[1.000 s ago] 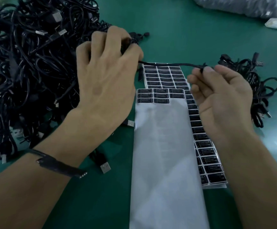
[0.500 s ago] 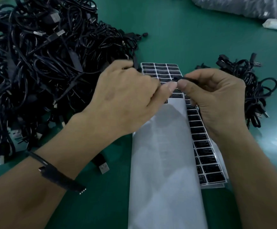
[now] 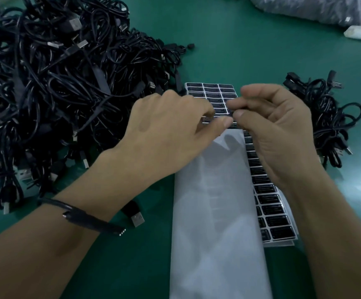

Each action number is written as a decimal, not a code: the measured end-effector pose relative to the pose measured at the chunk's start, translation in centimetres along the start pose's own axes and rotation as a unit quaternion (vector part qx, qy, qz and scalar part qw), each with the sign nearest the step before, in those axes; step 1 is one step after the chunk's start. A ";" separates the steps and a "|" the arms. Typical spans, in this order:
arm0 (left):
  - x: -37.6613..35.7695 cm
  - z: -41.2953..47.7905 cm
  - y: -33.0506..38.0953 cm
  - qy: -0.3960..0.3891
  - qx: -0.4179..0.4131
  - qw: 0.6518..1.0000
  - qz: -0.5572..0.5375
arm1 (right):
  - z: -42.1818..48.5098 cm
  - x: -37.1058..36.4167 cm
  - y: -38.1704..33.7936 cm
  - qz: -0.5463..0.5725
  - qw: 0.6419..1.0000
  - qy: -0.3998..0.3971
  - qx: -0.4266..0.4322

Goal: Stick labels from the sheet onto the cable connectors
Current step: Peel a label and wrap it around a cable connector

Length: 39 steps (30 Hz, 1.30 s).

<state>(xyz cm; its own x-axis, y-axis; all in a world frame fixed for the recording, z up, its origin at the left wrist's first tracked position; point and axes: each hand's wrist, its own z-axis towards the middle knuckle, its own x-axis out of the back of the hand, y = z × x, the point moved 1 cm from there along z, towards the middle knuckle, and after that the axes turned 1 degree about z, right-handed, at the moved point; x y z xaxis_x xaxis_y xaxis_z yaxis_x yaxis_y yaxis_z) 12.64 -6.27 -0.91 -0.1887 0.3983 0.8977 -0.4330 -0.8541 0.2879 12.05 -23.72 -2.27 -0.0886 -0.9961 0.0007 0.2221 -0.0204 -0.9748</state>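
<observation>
My left hand and my right hand meet over the upper part of the label sheet, thumbs and forefingers drawn together almost tip to tip. Between them I pinch something small and dark, but motion blur and my own fingers hide it, so I cannot tell whether it is a connector, a label, or both; my right fingers are curled closed around it, and my left thumb and forefinger press in from the other side. The sheet lies flat on the green tabletop, with rows of black labels showing above my hands and a column of them running down its right edge beside my right wrist. A long white backing strip, bare of labels, lies over the sheet's middle and reaches toward me. To my left sits the big tangled pile of black cables, its metal plugs poking out here and there, one USB plug lying just beside my left forearm. A smaller bundle of cables rests to the right, just beyond my right hand. A black band circles my left wrist. At the far right corner lie a clear plastic bag and a small white object.
</observation>
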 end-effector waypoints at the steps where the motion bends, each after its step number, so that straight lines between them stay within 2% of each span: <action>1: -0.1 0.0 -0.1 0.006 0.001 1.000 -0.015 | -0.1 -0.1 0.0 -0.003 1.000 -0.013 0.001; 6: -0.3 0.1 -0.3 0.010 -0.031 0.994 -0.100 | -0.5 -0.8 -0.2 -0.015 1.000 -0.013 0.007; 9: -0.4 0.2 -0.3 -0.038 -0.023 0.983 -0.177 | -0.5 -0.7 -0.2 -0.004 1.000 0.009 0.005; 12: -0.5 0.2 -0.3 -0.053 -0.006 0.972 -0.228 | -0.4 -0.6 -0.2 0.000 1.000 0.020 0.000; 14: -0.6 0.2 -0.3 -0.046 0.010 0.971 -0.234 | -0.3 -0.4 -0.1 -0.062 0.996 0.060 0.003; 17: -0.7 0.2 -0.3 -0.044 0.032 0.973 -0.226 | -0.3 0.0 0.2 -0.238 0.965 0.106 0.000; 21: -0.8 0.2 -0.3 -0.052 0.042 0.981 -0.181 | -0.6 -0.3 0.4 -0.390 0.918 0.053 -0.053; 26: -0.8 0.0 -0.3 -0.057 0.053 0.984 -0.160 | -1.2 -0.6 0.2 -0.443 0.893 0.026 -0.073; 32: -0.8 0.0 -0.4 -0.064 0.050 0.986 -0.142 | -1.1 -0.3 -0.1 -0.407 0.911 -0.003 -0.073; 36: -0.8 0.1 -0.4 -0.055 0.052 0.985 -0.156 | -0.8 0.2 -0.2 -0.300 0.952 0.024 -0.063; 39: -0.8 0.0 -0.3 -0.041 0.041 0.977 -0.204 | -0.8 0.3 -0.6 -0.180 0.980 0.017 -0.088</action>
<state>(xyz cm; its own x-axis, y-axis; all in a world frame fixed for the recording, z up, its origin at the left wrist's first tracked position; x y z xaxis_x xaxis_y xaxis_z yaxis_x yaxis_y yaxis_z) 12.88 -6.34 -1.70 0.0587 0.6864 0.7248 -0.3839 -0.6547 0.6511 11.10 -23.89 -1.86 -0.1629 -0.9238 0.3464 -0.0004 -0.3510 -0.9364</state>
